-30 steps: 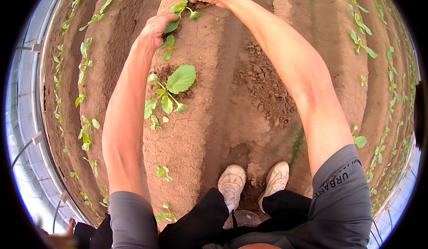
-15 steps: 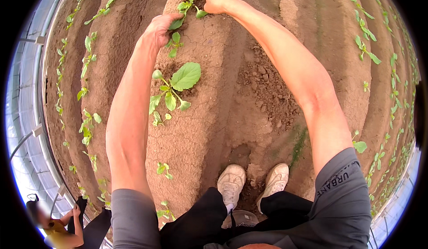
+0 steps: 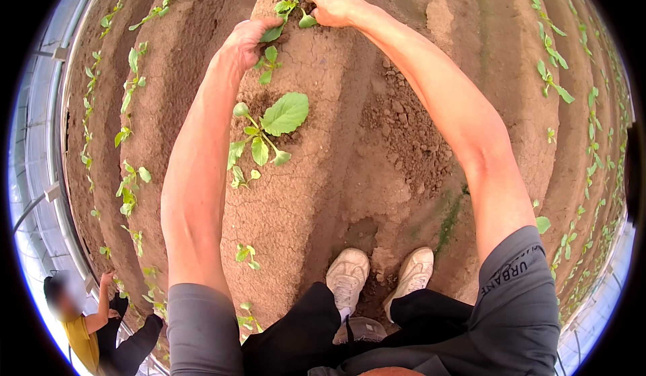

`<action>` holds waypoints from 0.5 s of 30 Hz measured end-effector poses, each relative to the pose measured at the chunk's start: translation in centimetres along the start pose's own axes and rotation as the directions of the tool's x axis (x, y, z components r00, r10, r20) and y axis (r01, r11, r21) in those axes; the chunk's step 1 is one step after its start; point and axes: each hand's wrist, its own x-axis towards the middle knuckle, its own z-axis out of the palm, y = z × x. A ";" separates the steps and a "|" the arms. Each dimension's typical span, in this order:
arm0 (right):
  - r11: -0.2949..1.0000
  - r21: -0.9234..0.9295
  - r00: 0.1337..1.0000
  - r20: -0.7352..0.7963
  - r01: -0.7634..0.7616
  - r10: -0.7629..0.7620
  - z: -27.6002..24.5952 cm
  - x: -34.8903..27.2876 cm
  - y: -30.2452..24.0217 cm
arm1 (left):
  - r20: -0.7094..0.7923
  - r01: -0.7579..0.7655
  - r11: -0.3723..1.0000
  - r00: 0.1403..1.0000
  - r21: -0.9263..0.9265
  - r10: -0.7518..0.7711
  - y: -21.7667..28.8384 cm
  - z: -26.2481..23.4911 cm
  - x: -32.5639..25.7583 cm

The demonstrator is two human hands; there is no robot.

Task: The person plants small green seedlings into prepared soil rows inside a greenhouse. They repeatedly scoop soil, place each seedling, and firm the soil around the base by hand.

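Both my arms reach to the far end of a brown soil ridge, around a young leafy green seedling (image 3: 289,3). My left hand (image 3: 247,42) is at its left, with thumb and fingers closed at a low leaf (image 3: 272,33). On the other side my right hand (image 3: 336,3) is curled closed, its fingertips down at the dark loose soil by the stem. What those fingers hold, if anything, is hidden. A smaller seedling (image 3: 268,65) grows just nearer than my left hand. Closer to me stands a larger plant (image 3: 286,115) with one broad leaf.
Crumbled soil (image 3: 410,134) lies in the furrow right of the ridge. My pale shoes (image 3: 348,274) stand in that furrow. More seedling rows run along both sides. At the lower left a person in a yellow top (image 3: 84,339) crouches by the greenhouse wall (image 3: 40,161).
My right hand has shifted slightly down and to the right in the picture, staying by the stem. The left hand stays at the leaf. The other person's arm and head have moved.
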 end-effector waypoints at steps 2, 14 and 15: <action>0.998 0.061 1.000 -0.008 0.024 -0.023 -0.3 -0.1 0.6 | 0.006 -0.017 1.000 1.000 0.019 0.017 -0.1 -0.3 -0.1; 0.987 0.118 0.993 -0.019 -0.113 0.116 1.2 -0.4 0.1 | 0.120 -0.436 0.614 0.866 0.658 0.485 2.1 -0.5 3.3; 0.989 0.107 0.994 -0.013 -0.107 0.109 1.0 -0.6 -0.1 | 0.175 -0.441 0.621 0.880 0.648 0.442 2.6 -0.1 3.2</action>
